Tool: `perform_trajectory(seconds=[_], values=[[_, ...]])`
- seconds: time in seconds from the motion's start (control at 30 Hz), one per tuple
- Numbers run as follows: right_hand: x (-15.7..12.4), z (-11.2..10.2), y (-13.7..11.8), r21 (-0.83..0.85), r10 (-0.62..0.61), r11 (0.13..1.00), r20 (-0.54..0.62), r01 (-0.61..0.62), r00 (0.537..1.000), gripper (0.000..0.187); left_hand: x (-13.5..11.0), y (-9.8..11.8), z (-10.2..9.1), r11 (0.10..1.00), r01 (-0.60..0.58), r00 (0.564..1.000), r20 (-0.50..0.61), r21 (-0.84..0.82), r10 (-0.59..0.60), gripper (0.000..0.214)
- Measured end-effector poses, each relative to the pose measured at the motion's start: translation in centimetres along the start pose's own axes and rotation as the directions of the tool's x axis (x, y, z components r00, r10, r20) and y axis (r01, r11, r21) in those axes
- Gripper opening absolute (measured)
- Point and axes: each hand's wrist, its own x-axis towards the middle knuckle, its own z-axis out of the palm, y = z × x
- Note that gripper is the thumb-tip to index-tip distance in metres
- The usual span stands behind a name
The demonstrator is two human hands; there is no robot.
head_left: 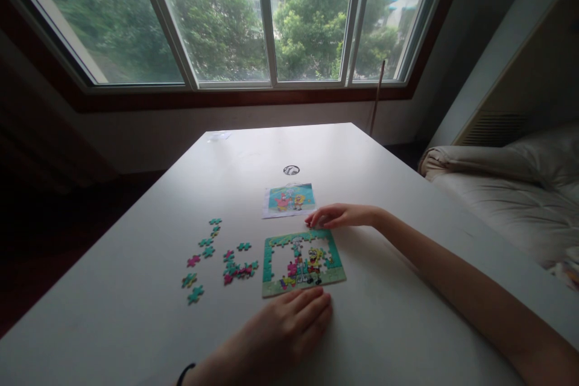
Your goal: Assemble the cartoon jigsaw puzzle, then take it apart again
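Note:
A partly filled jigsaw puzzle (pixel 338 274) lies on the white table, its border in place around cartoon figures and with white gaps inside. Flat along its near edge rests my left hand (pixel 294 319), fingers stretched out side by side, holding nothing that I can see. At the puzzle's far edge is my right hand (pixel 341 215), its fingers loosely curved and apart; no piece shows clearly in them. Left of the puzzle lies a heap of loose puzzle pieces (pixel 239 271) in teal and pink. Farther left, several single pieces (pixel 193 260) form a loose column.
Behind the puzzle lies a picture card (pixel 290 198) with similar cartoon figures. A round dark mark (pixel 291 170) is on the white table (pixel 149 277) beyond it. A sofa (pixel 488 184) stands at the right, a window (pixel 271 85) ahead, and a thin stick (pixel 377 99) leans by the wall.

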Motion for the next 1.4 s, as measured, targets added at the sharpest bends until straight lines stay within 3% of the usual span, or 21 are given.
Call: perform_trajectory(seconds=[0.2,0.5,0.73,0.97,1.4], values=[[0.0,0.2,0.0,0.141,0.062,0.989,-0.097,-0.047,0.993,0.025,0.0,0.0,0.1,1.0,0.003,1.0,-0.03,0.003,-0.003,0.026],[-0.3,0.0,-0.6,0.015,0.006,1.0,-0.089,-0.004,0.996,0.039,0.1,-0.1,0.2,1.0,0.0,1.0,-0.027,-0.001,0.0,0.026],[-0.4,-0.7,1.0,0.205,-0.019,0.978,-0.147,0.049,0.989,0.031,0.0,-0.1,0.1,1.0,-0.002,1.0,0.005,0.001,0.002,0.026],[-0.6,-1.6,3.4,0.501,-0.002,0.849,-0.313,0.166,0.95,0.019,0.0,-0.1,0.1,1.0,-0.003,1.0,-0.009,0.004,0.003,0.026],[-0.7,-1.8,3.7,0.595,0.047,0.786,-0.33,0.169,0.943,0.013,-0.1,0.0,0.3,1.0,0.007,1.0,-0.024,0.002,-0.007,0.025]])
